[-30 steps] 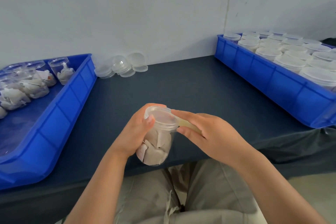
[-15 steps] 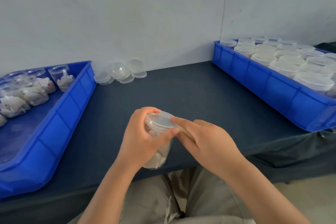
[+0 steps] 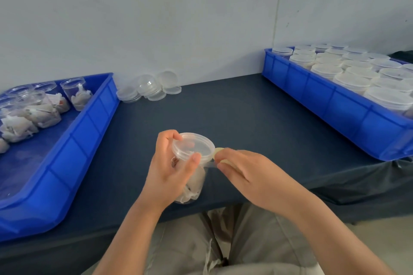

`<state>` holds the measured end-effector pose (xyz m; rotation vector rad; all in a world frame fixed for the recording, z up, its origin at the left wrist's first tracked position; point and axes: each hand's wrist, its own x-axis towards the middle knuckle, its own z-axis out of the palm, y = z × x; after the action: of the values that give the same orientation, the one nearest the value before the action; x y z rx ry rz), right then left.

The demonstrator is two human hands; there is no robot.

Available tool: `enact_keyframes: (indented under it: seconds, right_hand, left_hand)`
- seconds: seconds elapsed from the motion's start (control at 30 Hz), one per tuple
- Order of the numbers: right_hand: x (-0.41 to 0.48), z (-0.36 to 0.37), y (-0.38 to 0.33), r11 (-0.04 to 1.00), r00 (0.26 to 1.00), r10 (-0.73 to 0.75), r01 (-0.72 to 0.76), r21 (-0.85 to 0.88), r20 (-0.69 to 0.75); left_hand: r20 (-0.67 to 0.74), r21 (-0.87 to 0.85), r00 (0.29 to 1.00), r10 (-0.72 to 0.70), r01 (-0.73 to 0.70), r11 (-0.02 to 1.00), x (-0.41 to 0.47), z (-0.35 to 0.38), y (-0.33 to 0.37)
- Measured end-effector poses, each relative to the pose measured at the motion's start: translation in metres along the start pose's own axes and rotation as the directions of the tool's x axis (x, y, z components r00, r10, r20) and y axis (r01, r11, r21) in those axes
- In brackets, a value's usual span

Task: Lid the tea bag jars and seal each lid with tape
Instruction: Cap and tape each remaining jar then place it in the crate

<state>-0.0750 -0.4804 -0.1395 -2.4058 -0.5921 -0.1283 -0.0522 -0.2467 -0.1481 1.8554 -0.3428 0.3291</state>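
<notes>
Your left grip (image 3: 172,169) is curled round the jar (image 3: 196,183), thumb against the rim of its lid (image 3: 193,146), holding it over the near edge of the table (image 3: 245,118). Your right grip (image 3: 250,174), just right of the jar, pinches the tape (image 3: 209,163), whose clear strip reaches the jar's wall just under the lid.

Left tray (image 3: 73,158) and right tray (image 3: 335,107) (both blue) sit on a dark table (image 3: 234,114)
</notes>
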Motion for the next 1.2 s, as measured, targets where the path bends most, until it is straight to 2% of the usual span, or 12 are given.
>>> enact_keyframes:
  seconds: [0.13,0.3,0.4,0.5,0.63,0.8,1.0,1.07,1.13,1.2]
  right_hand:
    - [0.001,0.009,-0.007,1.0,1.0,-0.006,0.006,-0.01,0.012]
    - [0.001,0.001,0.0,1.0,1.0,0.015,-0.015,0.025,0.024]
    - [0.0,0.003,0.0,0.994,0.996,0.048,-0.055,-0.093,-0.077]
    - [0.001,0.01,-0.007,0.967,0.976,0.096,-0.138,-0.214,-0.196]
    - [0.003,0.014,-0.01,0.934,0.958,0.152,-0.219,-0.281,-0.242]
    - [0.009,0.016,-0.011,0.892,0.942,0.191,-0.284,-0.352,-0.275]
    - [0.038,0.025,-0.009,0.872,0.932,0.199,-0.309,-0.379,-0.303]
    - [0.056,0.022,0.0,0.814,0.912,0.281,-0.391,-0.429,-0.298]
    - [0.072,0.004,0.019,0.719,0.863,0.429,-0.504,-0.478,-0.265]
    - [0.076,-0.011,0.041,0.676,0.821,0.503,-0.568,-0.47,-0.269]
  left_hand:
    - [-0.136,0.091,0.991,0.019,-0.007,0.996,0.0,0.006,-0.001]
    - [-0.041,0.138,0.999,0.023,-0.017,0.99,0.005,0.003,-0.003]
    - [-0.001,0.183,1.0,0.029,-0.028,0.983,0.005,0.007,-0.001]
    - [-0.065,0.268,0.996,0.063,-0.044,0.963,0.004,0.015,0.002]
    - [-0.132,0.368,0.982,0.139,-0.082,0.926,0.0,0.024,0.006]
    - [-0.131,0.436,0.967,0.218,-0.141,0.889,0.0,0.03,0.008]
    - [-0.23,0.332,0.962,0.146,-0.064,0.941,0.002,0.026,0.003]
    - [-0.199,0.268,0.964,0.175,-0.118,0.956,-0.004,0.027,0.002]
    - [-0.128,0.184,0.966,0.226,-0.2,0.962,-0.022,0.035,-0.001]
    - [-0.125,0.057,0.966,0.228,-0.222,0.973,-0.038,0.037,-0.004]
